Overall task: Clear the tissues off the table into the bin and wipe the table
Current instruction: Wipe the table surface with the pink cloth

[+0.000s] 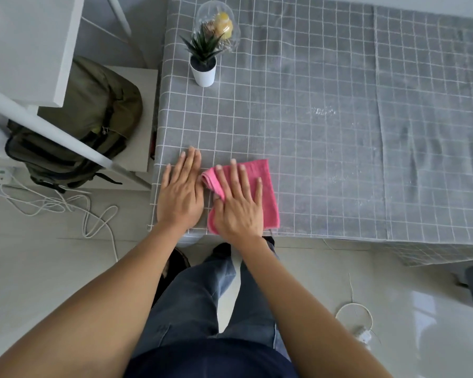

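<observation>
From the head view I am seeing the right hand (238, 207) pressing flat, fingers straight, on the pink cloth (260, 195) at the table's (339, 132) near-left edge, its long axis running near-to-far; the left hand (180, 197) is lying flat beside it.

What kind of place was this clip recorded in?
Probably a lived-in room at home or in a dorm: a table under a grey checked tablecloth, a small potted plant, an olive backpack on a side stand, and loose white cables across the tiled floor.
</observation>
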Tool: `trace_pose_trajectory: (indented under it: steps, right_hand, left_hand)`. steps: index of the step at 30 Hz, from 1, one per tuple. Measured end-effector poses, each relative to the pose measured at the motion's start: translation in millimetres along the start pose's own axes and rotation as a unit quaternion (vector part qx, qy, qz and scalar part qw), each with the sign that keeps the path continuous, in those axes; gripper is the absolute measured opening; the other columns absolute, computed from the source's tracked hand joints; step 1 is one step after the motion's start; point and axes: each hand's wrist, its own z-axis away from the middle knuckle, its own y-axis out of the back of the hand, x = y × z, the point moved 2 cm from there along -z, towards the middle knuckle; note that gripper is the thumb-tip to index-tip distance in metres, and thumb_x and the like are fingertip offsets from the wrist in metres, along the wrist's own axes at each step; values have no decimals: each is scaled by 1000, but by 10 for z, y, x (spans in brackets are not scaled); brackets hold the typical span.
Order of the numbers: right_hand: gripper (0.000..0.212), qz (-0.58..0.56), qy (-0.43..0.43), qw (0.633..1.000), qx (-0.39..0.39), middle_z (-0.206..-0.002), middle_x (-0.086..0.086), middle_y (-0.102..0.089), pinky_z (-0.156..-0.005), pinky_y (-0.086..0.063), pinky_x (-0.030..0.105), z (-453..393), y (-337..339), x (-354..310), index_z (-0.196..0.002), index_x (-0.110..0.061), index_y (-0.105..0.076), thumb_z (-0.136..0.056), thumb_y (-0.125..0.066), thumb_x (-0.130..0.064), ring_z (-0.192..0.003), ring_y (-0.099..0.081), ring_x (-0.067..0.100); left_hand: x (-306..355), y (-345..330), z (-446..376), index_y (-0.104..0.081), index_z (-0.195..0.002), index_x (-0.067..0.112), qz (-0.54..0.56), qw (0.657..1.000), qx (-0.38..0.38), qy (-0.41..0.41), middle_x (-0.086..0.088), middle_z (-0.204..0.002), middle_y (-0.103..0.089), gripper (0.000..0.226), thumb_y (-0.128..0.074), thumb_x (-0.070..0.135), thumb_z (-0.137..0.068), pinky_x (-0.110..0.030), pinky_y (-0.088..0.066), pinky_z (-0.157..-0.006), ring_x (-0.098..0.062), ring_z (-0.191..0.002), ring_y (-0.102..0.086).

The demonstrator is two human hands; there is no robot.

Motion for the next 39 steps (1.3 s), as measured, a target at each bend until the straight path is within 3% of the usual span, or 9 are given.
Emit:
trace_pose_trajectory:
  steps: [4, 10, 16, 22, 26, 31, 33, 36, 39]
  right_hand:
    - [56, 3, 26, 1000, 4, -161, -3, 11, -118, 8, 49, 19, 69, 193, -152, -30, 8, -99, -8, -40, -147, 15, 15]
    - [56, 6, -101, 994, 28, -158, -3, 17, -118, 11, 48, 92, 293, 984, -150, -33, 14, -100, -9, -39, -144, 20, 15]
    - [59, 4, -161, 986, 41, -161, 0, 13, -117, 14, 47, 101, 258, 818, -150, -33, 11, -97, -13, -39, -146, 16, 16]
    - [60, -5, -25, 1000, 11, -160, 0, 15, -116, 16, 48, 42, -16, -26, -151, -33, 9, -97, -15, -38, -147, 16, 17]
    - [57, 12, 25, 1000, 8, -161, -2, 10, -118, 9, 48, 46, -7, 105, -152, -34, 6, -99, -14, -39, -147, 12, 16]
    - [55, 17, -73, 997, 20, -158, -3, 17, -119, 5, 50, 138, 221, 879, -145, -38, 23, -99, -6, -42, -146, 16, 17]
    - [56, 5, -108, 994, 26, -159, -4, 15, -119, 4, 50, 184, 295, 1031, -144, -39, 22, -97, -8, -41, -146, 15, 15]
    - [61, 7, -157, 987, 33, -160, -1, 13, -118, 9, 49, 175, 279, 960, -150, -35, 13, -95, -11, -40, -146, 15, 15]
    - [62, 31, -153, 988, 20, -158, 3, 20, -116, 14, 50, 76, 200, 649, -149, -32, 18, -94, -8, -43, -145, 20, 20]
  left_hand:
    - [-7, 25, -3, -10, -154, 16, 4, 1000, 1, 1, 1, -161, -10, 57, -10, 32, -99, -41, -6, -122, -13, -149, -5]
    - [-6, 32, 6, -6, -154, 18, 3, 1000, -5, 13, 3, -162, -5, 56, -8, 31, -100, -41, -5, -122, -11, -149, -2]
    - [-48, 28, 125, -3, -154, 18, -7, 1000, -11, 9, 3, -162, 0, 57, -4, 32, -99, -37, 2, -122, -11, -149, 4]
    - [-61, 37, 172, -4, -153, 17, -2, 1000, -3, 7, 3, -161, -1, 55, -12, 29, -100, -35, 3, -121, -10, -148, 4]
    - [-60, 40, 174, -7, -153, 17, 5, 1000, -4, 10, 3, -161, -4, 55, -14, 27, -100, -36, 0, -122, -10, -148, 2]
    - [-60, 46, 176, -3, -154, 19, 9, 1000, -7, 16, 5, -161, 0, 54, -10, 29, -101, -36, 1, -122, -9, -148, 4]
    - [-69, 50, 174, -1, -154, 20, 5, 1000, -7, 17, 5, -161, 2, 55, -9, 30, -100, -35, 2, -122, -9, -148, 6]
    - [-66, 42, 174, 0, -154, 20, 0, 1000, -7, 20, 6, -161, 4, 55, -8, 30, -100, -35, 3, -122, -9, -148, 6]
    - [-58, 37, 170, -1, -154, 20, 0, 1000, -5, 21, 6, -160, 5, 55, -8, 30, -100, -35, 3, -122, -8, -148, 7]
